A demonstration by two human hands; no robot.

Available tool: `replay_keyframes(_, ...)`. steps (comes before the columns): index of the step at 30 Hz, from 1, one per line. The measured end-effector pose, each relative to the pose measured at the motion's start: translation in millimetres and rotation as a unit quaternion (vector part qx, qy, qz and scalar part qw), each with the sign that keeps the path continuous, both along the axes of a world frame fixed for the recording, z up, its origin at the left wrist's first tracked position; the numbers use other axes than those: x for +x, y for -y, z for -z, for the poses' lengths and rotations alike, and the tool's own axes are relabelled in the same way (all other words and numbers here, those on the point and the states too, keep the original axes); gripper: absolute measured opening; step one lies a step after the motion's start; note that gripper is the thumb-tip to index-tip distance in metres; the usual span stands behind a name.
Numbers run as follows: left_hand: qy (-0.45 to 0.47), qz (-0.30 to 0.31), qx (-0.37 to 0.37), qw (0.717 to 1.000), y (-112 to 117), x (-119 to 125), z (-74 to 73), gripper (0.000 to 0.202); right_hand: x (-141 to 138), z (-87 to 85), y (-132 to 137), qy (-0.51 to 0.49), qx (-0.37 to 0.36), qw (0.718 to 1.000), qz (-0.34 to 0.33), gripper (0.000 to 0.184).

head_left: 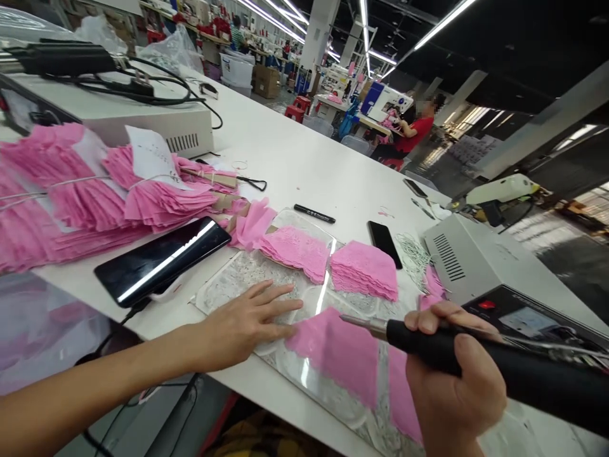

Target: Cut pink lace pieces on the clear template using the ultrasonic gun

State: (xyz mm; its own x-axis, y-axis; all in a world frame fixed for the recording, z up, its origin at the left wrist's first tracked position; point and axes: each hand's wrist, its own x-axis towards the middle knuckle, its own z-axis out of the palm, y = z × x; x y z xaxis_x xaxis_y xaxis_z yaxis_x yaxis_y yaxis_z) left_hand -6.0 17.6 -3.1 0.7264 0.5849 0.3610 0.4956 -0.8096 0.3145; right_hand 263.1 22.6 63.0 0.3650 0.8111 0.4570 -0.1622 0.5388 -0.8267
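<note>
My left hand (pixel 254 320) lies palm down with fingers spread, its fingertips at the left edge of a flat pink fabric piece (pixel 337 358). My right hand (pixel 457 374) is wrapped round the thick black handle of a hand tool (pixel 419 339) with a pointed metal tip. That tip is over the upper part of the pink piece; I cannot tell if it touches. Beneath lies a clear template board (pixel 295 381) with rounded outlines. A second pink piece (pixel 399 393) is partly hidden by my right hand. Two stacks of cut pink fabric, left (pixel 297 251) and right (pixel 364 270), sit on the board's far side.
Tied pink fabric bundles (pixel 157 203) and a large dark phone (pixel 164 260) are at left. A black marker (pixel 314 213) and smaller phone (pixel 384 244) lie beyond the board. Grey control boxes stand left (pixel 143 120) and right (pixel 480 260). A person in red (pixel 419 133) sits farther back.
</note>
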Motion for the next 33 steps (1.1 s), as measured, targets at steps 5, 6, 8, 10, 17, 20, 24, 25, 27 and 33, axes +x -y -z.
replay_keyframes(5, -0.004, 0.003, 0.016, 1.0, -0.5, -0.1, -0.3, 0.063, 2.2, 9.1, -17.2, -0.03, -0.023, 0.999, -0.002, 0.007)
replay_keyframes(6, -0.004, 0.003, 0.02, 1.0, -0.5, -0.3, 0.1, 0.063, 0.3, 11.1, -18.8, -0.032, -0.025, 0.999, -0.007, 0.007)
replay_keyframes(8, -0.001, 0.001, 0.028, 1.0, -0.6, -0.9, 1.9, 0.066, -2.8, 14.0, -20.5, -0.03, -0.023, 0.999, -0.015, 0.008)
replay_keyframes(10, 0.006, -0.002, 0.035, 0.999, -0.5, -1.3, 4.1, 0.07, -4.0, 15.6, -20.8, -0.026, -0.019, 0.999, -0.017, 0.008)
replay_keyframes(17, 0.011, -0.007, 0.039, 0.999, 1.6, 0.2, 5.5, 0.07, -2.6, 17.3, -20.4, -0.021, -0.014, 0.999, -0.021, 0.009)
replay_keyframes(20, 0.009, -0.011, 0.037, 0.999, 1.9, 0.2, 3.1, 0.066, -4.0, 17.8, -20.3, -0.013, -0.012, 1.0, -0.018, 0.007)
replay_keyframes(24, 0.001, -0.005, 0.044, 0.999, 1.0, -0.6, 0.3, 0.065, -5.2, 17.5, -18.3, -0.009, -0.013, 1.0, -0.012, 0.004)
replay_keyframes(25, 0.001, -0.003, 0.046, 0.999, 0.7, -0.7, -0.1, 0.064, -5.3, 17.2, -17.6, -0.008, -0.017, 1.0, -0.012, 0.004)
replay_keyframes(27, 0.0, 0.0, 0.047, 0.999, 0.4, -0.7, -0.4, 0.063, -5.3, 16.4, -16.3, -0.007, -0.026, 1.0, -0.013, 0.004)
replay_keyframes(33, -0.003, 0.0, 0.044, 0.999, 1.5, 0.0, 0.5, 0.064, -5.5, 13.8, -16.5, -0.014, -0.02, 1.0, -0.002, 0.008)
